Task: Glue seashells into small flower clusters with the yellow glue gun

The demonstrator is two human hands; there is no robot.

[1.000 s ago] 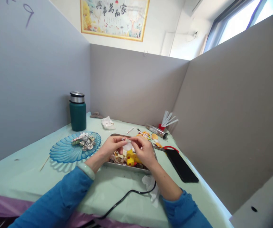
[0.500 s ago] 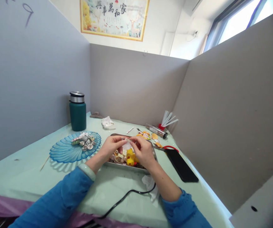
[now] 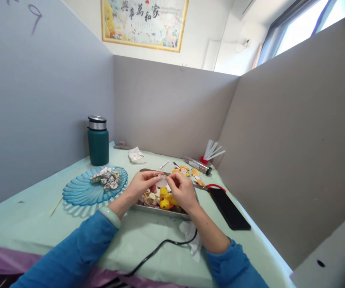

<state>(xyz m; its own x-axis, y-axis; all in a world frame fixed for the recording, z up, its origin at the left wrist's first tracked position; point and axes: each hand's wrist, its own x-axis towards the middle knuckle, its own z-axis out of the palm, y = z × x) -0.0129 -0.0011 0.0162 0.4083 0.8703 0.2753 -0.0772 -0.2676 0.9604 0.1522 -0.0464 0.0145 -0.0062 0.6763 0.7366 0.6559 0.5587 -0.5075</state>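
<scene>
Over a metal tray, my left hand pinches a small whitish translucent piece between thumb and fingers. My right hand is closed at the piece's right side, its thumb and forefinger pressed together; what they grip is too small to make out. A yellow tool, likely a glue gun, lies in the tray among shells and small bits, partly under my right hand. A black cord runs over the cloth in front of the tray.
A blue scalloped plate with patterned pieces stands left, a green bottle behind it. To the right lie a black phone, red-handled scissors, orange pieces, a clear tube and a red holder with white sticks. Crumpled tissue lies in front.
My right fingers have shifted slightly right, showing more of the whitish piece. My left hand has hardly moved.
</scene>
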